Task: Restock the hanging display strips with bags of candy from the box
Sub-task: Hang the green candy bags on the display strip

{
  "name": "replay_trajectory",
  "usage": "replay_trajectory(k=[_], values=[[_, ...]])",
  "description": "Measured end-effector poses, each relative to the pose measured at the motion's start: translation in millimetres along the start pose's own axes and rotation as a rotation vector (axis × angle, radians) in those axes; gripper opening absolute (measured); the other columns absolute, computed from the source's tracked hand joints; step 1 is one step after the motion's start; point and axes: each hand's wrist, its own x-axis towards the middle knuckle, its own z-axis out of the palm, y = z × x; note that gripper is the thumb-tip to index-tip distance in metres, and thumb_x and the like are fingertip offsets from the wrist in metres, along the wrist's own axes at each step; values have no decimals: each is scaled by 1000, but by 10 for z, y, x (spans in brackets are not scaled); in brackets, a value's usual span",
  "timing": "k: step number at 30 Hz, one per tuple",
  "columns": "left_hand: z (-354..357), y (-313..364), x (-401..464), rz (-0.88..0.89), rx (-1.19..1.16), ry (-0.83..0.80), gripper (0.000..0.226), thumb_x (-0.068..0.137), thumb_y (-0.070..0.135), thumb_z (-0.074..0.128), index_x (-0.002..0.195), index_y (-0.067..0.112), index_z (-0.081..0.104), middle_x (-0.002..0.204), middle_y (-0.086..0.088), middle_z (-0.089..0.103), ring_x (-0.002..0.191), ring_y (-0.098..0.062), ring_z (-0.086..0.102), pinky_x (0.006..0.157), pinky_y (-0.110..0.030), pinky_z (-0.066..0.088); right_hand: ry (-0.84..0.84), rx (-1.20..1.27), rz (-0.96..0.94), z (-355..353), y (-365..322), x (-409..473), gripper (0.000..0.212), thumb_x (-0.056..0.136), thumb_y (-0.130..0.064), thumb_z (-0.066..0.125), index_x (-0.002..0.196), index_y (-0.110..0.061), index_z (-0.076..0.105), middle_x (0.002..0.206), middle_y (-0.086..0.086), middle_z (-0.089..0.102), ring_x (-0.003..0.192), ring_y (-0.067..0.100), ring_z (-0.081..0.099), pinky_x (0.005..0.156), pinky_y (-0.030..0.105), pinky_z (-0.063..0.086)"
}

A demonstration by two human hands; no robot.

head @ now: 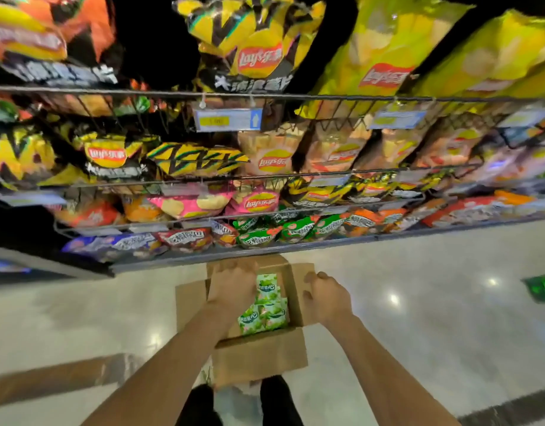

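One open cardboard box (258,356) stands on the floor (434,318), with four flaps folded outward. Inside it, about four green candy bags (266,309) show; more may lie hidden under the left hand (232,287). Two hands are in view, the left one and the right hand (325,295). Four wire shelves (265,96) of chip bags (258,53) rise behind, the bags too many and blurred to count. Two price tags (228,119) hang clearly on the top shelf's front edge.
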Motion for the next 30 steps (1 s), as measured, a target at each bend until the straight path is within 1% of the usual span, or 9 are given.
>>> replay_trajectory(k=[4, 9, 12, 16, 19, 22, 25, 28, 30], values=[[242, 124, 150, -137, -79, -29, 42, 95, 22, 39, 136, 12, 39, 128, -8, 53, 117, -26, 51, 97, -38, 39, -25, -77, -69, 82, 124, 332, 38, 96, -26, 41, 132, -15, 39, 124, 9, 52, 109, 28, 55, 85, 34, 46], [642, 191, 376, -231, -161, -66, 47, 96, 27, 41, 141, 19, 31, 147, -6, 33, 133, -25, 35, 102, -38, 33, -62, -96, -88, 385, 244, 703, 43, 96, -28, 42, 137, -15, 36, 125, 8, 53, 112, 28, 54, 91, 36, 44], [955, 210, 514, -272, -185, -105, 43, 95, 29, 40, 137, 17, 34, 143, -7, 36, 128, -26, 41, 100, -37, 36, -88, -36, -52, 666, 344, 864, 38, 96, -28, 44, 132, -17, 41, 122, 9, 55, 111, 28, 55, 90, 35, 45], [1520, 233, 745, -260, -198, -115, 38, 95, 27, 40, 131, 16, 39, 133, -6, 47, 116, -26, 53, 93, -36, 41, -90, 39, -20, 1284, 469, 1142, 31, 96, -29, 43, 124, -16, 45, 116, 7, 58, 105, 25, 58, 87, 34, 49], [2056, 223, 974, -290, -278, -86, 35, 95, 28, 41, 127, 16, 43, 127, -5, 51, 114, -26, 54, 91, -36, 42, -112, 107, 20, 1866, 500, 1435, 28, 94, -29, 44, 118, -15, 49, 110, 7, 61, 99, 25, 60, 81, 33, 50], [2667, 271, 1233, -320, -350, -98, 36, 95, 30, 42, 129, 18, 42, 127, -5, 51, 115, -26, 53, 91, -37, 43, -148, 195, 54, 2470, 507, 1728, 23, 91, -29, 47, 110, -17, 53, 102, 8, 66, 91, 26, 63, 78, 35, 53], [3337, 302, 1506, -322, -401, -129, 38, 96, 30, 40, 132, 20, 40, 130, -5, 48, 116, -26, 51, 91, -38, 44, -157, 243, 72, 3052, 509, 2049, 31, 93, -27, 49, 122, -16, 48, 109, 9, 65, 97, 28, 63, 79, 35, 53], [3961, 261, 1786, -353, -419, -148, 39, 96, 32, 41, 133, 20, 39, 129, -4, 49, 117, -25, 51, 91, -38, 43, -154, 263, 71, 3534, 534, 2427, 38, 95, -27, 48, 131, -17, 43, 125, 10, 55, 106, 29, 60, 82, 34, 49], [4319, 221, 1977, -368, -427, -162, 39, 96, 32, 42, 132, 19, 40, 129, -4, 49, 117, -25, 52, 90, -38, 43, -146, 285, 69, 3801, 561, 2663, 40, 95, -26, 48, 133, -15, 41, 128, 12, 52, 110, 31, 57, 83, 35, 48]])
